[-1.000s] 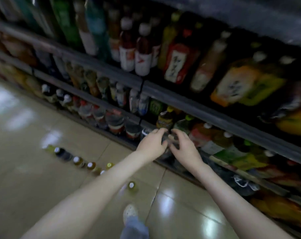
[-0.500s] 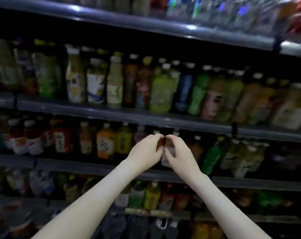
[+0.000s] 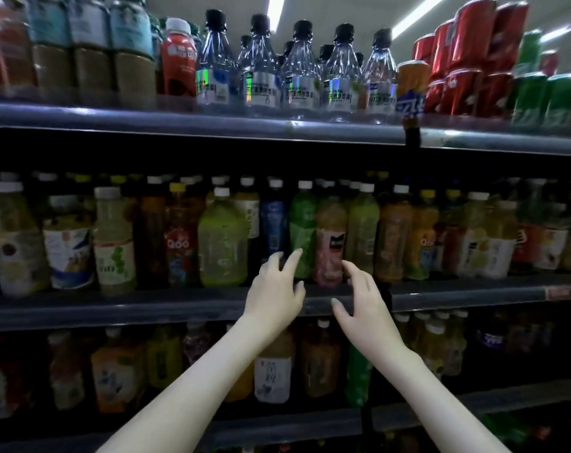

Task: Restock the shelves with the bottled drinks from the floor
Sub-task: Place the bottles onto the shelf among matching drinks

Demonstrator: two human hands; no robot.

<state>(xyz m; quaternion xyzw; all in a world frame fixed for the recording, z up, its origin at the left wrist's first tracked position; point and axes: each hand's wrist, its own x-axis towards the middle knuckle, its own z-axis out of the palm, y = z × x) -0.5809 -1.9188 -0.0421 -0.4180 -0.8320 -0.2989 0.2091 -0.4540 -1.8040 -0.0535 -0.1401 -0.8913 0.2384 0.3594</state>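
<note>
A bottle with a pink label point(image 3: 330, 253) stands upright at the front of the middle shelf point(image 3: 146, 304), between two green bottles. My left hand point(image 3: 277, 291) hovers just left of it with fingers spread and holding nothing. My right hand point(image 3: 362, 300) is just right of the bottle, fingers loose and apart from it. Neither hand touches the bottle.
The top shelf point(image 3: 212, 124) carries clear water bottles point(image 3: 298, 73) and red cans point(image 3: 467, 67). The middle shelf row is packed with juice and tea bottles. A lower shelf point(image 3: 277, 426) holds more bottles below my forearms. The floor is out of view.
My view has risen from the floor and low shelf to the upper shelves. Both hands, which were held together around a bottle, have come apart and let it go on the middle shelf.
</note>
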